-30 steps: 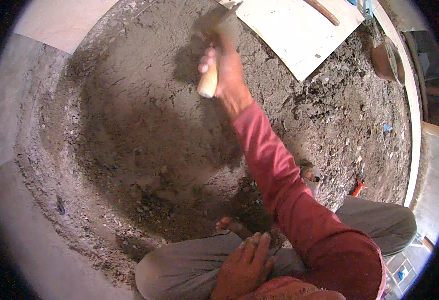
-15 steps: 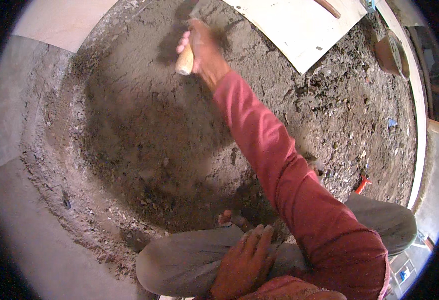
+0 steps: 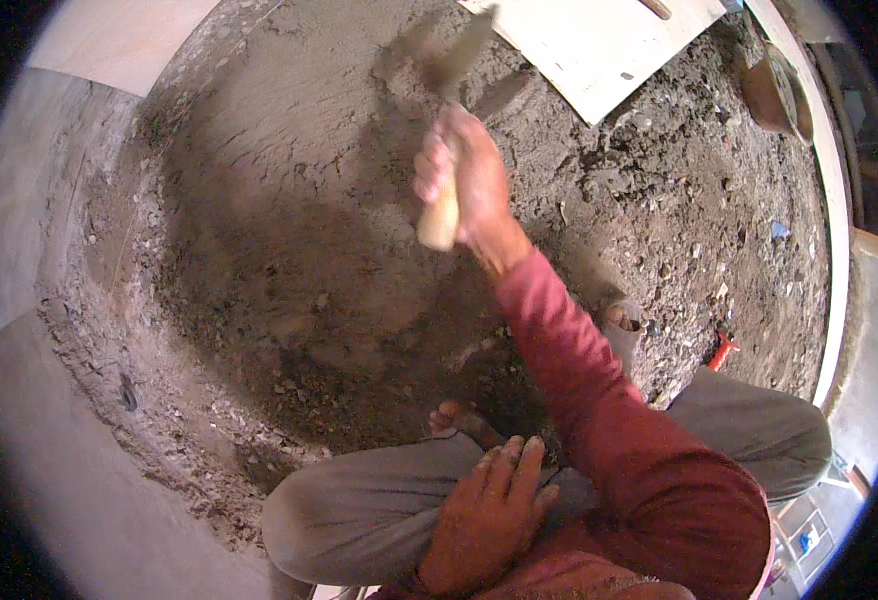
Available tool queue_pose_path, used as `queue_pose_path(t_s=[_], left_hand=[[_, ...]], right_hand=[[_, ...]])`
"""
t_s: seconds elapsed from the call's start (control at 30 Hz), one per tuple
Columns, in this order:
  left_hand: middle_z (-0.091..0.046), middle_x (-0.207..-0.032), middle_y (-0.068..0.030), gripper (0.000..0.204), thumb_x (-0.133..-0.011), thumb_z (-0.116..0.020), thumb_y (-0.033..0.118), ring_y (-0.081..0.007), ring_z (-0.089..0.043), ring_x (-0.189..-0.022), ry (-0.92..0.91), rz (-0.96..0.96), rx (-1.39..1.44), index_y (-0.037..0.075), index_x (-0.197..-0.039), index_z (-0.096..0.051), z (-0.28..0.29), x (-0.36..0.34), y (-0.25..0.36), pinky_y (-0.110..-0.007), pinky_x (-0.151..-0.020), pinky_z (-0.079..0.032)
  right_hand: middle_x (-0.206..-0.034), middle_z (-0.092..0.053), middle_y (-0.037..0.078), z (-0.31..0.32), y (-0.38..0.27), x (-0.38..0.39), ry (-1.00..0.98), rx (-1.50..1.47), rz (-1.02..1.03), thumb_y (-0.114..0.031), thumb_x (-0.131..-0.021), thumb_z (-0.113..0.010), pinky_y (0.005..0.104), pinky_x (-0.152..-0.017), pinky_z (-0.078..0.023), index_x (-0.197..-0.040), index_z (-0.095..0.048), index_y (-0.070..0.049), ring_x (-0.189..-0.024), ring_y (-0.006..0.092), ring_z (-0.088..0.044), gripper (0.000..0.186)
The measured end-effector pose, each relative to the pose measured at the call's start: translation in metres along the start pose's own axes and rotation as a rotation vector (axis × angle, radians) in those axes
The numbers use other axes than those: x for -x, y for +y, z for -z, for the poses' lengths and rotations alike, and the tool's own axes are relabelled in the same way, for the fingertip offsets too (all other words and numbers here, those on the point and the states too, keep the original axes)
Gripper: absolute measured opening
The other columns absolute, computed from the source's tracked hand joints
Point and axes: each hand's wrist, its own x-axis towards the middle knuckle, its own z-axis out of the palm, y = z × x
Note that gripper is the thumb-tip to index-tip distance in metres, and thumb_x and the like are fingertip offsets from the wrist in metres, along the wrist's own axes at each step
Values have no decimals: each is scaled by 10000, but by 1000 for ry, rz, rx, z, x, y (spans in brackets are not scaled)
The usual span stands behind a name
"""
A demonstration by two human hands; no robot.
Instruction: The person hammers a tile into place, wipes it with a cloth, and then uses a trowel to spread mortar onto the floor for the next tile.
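Observation:
My right hand [image 3: 469, 175] is wrapped round the pale wooden handle of a trowel [image 3: 439, 222], out over the ground. The trowel's blade points up and away, blurred, beside the near edge of a pale flat panel [image 3: 599, 60]. Grey, damp-looking mortar or cement [image 3: 299, 90] lies spread beyond and to the left of the hand, smoother at the far side. Darker loose soil [image 3: 299, 300] shows nearer to me. My left hand [image 3: 489, 515] rests on my lap, fingers stretched out and holding nothing.
Another pale panel [image 3: 124, 40] lies at the far left, beside smooth grey surfaces [image 3: 19, 200]. A brown bowl-like container [image 3: 771, 95] stands at the far right by a long white strip [image 3: 841, 250]. Rubble [image 3: 679, 230] covers the right side, with an orange-red object [image 3: 724, 350] near my knee.
My right hand, with the trowel in it, has come nearer to me and moved right. The left hand stays on my lap.

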Motion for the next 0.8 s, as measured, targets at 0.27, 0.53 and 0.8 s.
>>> queue_pose_path(t_s=[0.27,0.53,0.8], left_hand=[[-632,-1274,-194,524,-954,-647,356,-336,-666,-1096,5,-41,-23,21,-1345,-547,1,3,1,-421,-896,-563],[-632,-1277,-190,522,-951,-650,366,-336,-667,-1091,61,-25,19,28,-1339,-558,0,9,-6,-414,-880,-569],[-638,-1265,-197,525,-951,-652,373,-349,-676,-1070,75,-51,40,26,-1334,-559,-4,19,-11,-414,-882,-570]], right_hand=[[-712,-479,23,37,-8,65,319,68,56,-304,-1051,-471,310,-421,-422,-975,-453,-128,-512,140,-455,192],[-724,-476,15,28,-25,106,242,63,132,-328,-1062,-466,308,-428,-412,-967,-458,-120,-527,136,-457,229],[-701,-473,41,38,-28,133,297,290,177,-332,-1060,-500,318,-421,-468,-951,-455,-94,-469,157,-484,265]])
